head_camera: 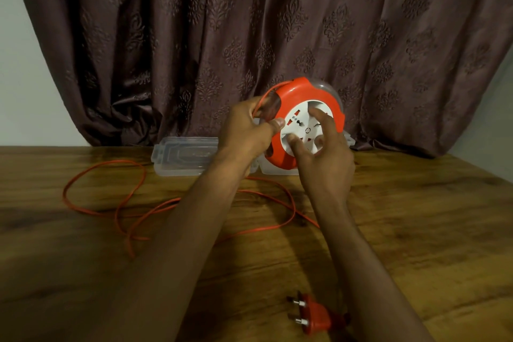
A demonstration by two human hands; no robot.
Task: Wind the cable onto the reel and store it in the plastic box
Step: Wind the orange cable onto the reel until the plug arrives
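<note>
Head cam, near to far. Closest to me, at the bottom edge of the brown wood-grain table (416, 230), lies the orange two-pin plug (315, 314), pins pointing left, partly tucked behind my right forearm. Further out, the thin orange cable (91, 175) sprawls in loose loops across the tabletop, mostly on the left side & under both forearms; one end of a loop trails toward me at lower left.

Above the table I'm holding up the round orange reel w/ white socket face (305, 122), tilted so the face looks at me. My left hand (247, 128) grips the reel's left rim, thumb pressed onto the edge of the white face, fingers curled round the side; a strand of cable runs up past those fingers onto the top of the reel. My right hand (324, 153) sits on the white face, fingers spread & bent, tips touching the hub — thumb low left, index up near the top. Can't tell if they're hooked into the recesses.

Behind the reel, the clear plastic box (183, 155) lies open on the table, near the far edge. Backdrop is a dark maroon patterned curtain (249, 22), pale wall (25, 78) on either side.
</note>
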